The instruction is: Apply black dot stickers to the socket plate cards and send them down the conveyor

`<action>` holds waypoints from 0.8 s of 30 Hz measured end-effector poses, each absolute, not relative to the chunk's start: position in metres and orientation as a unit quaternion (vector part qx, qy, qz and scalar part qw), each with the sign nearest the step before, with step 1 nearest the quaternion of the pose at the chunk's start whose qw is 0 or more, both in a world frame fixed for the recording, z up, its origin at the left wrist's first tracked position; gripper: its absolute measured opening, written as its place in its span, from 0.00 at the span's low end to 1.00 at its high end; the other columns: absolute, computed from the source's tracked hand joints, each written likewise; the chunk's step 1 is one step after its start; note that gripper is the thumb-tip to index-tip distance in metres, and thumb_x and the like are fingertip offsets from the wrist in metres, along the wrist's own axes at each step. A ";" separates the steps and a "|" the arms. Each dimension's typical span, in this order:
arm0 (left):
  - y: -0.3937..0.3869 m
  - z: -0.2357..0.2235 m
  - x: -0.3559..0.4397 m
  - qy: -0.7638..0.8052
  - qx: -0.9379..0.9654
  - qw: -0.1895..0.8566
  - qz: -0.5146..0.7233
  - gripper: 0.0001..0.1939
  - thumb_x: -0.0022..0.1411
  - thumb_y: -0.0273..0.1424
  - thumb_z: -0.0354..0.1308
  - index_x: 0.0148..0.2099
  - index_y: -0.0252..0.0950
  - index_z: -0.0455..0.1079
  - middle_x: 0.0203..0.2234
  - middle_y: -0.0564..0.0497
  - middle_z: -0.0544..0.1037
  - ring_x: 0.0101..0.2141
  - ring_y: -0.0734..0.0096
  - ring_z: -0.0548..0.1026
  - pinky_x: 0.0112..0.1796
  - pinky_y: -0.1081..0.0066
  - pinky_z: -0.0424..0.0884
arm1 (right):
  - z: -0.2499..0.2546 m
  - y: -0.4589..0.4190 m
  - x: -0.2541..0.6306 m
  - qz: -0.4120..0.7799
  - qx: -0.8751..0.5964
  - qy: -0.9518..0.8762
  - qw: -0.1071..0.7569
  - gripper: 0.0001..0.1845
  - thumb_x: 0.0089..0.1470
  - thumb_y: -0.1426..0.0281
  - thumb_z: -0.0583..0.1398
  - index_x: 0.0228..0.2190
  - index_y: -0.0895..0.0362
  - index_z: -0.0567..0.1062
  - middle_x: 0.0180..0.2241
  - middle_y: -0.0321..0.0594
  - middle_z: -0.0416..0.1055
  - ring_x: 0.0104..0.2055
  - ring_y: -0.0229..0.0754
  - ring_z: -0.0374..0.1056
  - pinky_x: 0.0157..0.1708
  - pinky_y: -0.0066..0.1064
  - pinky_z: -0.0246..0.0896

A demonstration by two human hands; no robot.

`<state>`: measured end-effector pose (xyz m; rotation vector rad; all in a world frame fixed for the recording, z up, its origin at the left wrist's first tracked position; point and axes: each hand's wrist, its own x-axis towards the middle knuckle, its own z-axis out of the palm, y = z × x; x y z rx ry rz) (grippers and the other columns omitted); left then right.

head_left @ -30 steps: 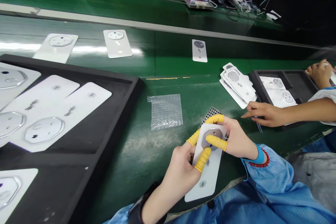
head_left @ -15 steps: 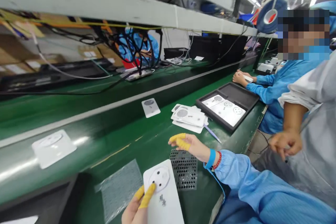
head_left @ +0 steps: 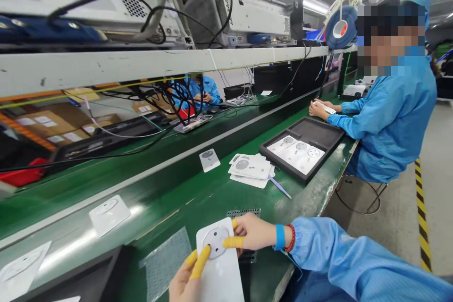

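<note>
One held panel [head_left: 220, 268], three lone panels [head_left: 110, 218], three far-tray panels [head_left: 300, 146], one bubble-wrap sheet [head_left: 168, 264], one purple tool [head_left: 280, 187]

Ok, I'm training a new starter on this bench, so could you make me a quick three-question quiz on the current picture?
1. True or false: the person's right hand is holding the purple stick.
2. What colour are the finger covers on the person's own hands?
A) blue
B) yellow
C) red
3. Name the thing that the person's left hand is holding.

Key:
1. False; it lies on the green bench, one end at the pile of white cards.
2. B.
3. A white panel with a round disc near its top.
</note>
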<state>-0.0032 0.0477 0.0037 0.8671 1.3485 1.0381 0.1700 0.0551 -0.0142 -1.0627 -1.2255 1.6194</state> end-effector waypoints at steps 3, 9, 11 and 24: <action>0.047 0.023 0.013 0.571 0.436 0.553 0.422 0.20 0.32 0.34 0.72 0.32 0.35 0.75 0.20 0.53 0.80 0.22 0.59 0.79 0.21 0.70 0.72 | -0.002 0.043 0.186 0.624 -0.423 -0.488 0.439 0.32 0.32 0.49 0.72 0.33 0.61 0.77 0.25 0.35 0.73 0.25 0.36 0.70 0.26 0.29 0.68; 0.067 0.039 0.061 0.498 0.648 0.466 0.339 0.26 0.52 0.52 0.58 0.37 0.31 0.75 0.29 0.42 0.83 0.33 0.52 0.81 0.34 0.62 0.76 | 0.013 0.032 0.249 0.501 -0.506 -0.477 0.515 0.33 0.37 0.43 0.67 0.30 0.61 0.75 0.23 0.38 0.73 0.22 0.37 0.68 0.22 0.28 0.64; 0.092 0.037 0.071 0.504 0.659 0.458 0.319 0.29 0.59 0.51 0.52 0.47 0.29 0.72 0.34 0.40 0.83 0.34 0.55 0.81 0.36 0.61 0.76 | 0.015 0.039 0.300 0.411 -0.565 -0.452 0.554 0.30 0.40 0.44 0.65 0.29 0.60 0.74 0.25 0.39 0.73 0.24 0.38 0.67 0.25 0.30 0.63; 0.338 0.045 0.124 0.726 0.606 0.235 0.225 0.19 0.66 0.35 0.58 0.56 0.35 0.67 0.52 0.43 0.72 0.47 0.58 0.74 0.45 0.54 0.74 | -0.039 0.065 0.452 -0.080 -0.878 -0.297 0.366 0.39 0.51 0.54 0.53 0.55 0.70 0.66 0.49 0.67 0.65 0.53 0.74 0.60 0.48 0.60 0.58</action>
